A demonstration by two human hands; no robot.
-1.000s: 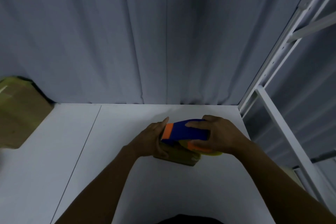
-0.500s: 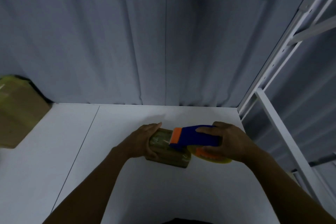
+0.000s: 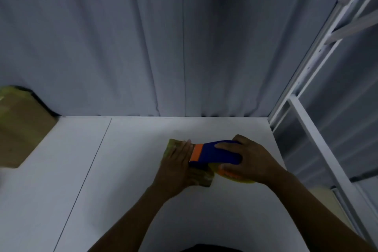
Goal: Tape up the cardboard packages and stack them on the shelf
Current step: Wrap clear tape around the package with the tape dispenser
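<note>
Dim, bluish, soft wide-angle view

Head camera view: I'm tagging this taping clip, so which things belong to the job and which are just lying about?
In the job:
small cardboard package, pressed flat by the left hand
blue-and-orange tape dispenser, gripped by the right hand
white shelf
larger cardboard box at far left

Lying about:
grey curtain
white rack frame at right

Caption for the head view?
Left hand presses a small cardboard package on the white shelf while right hand holds a blue tape dispenser on it.
</note>
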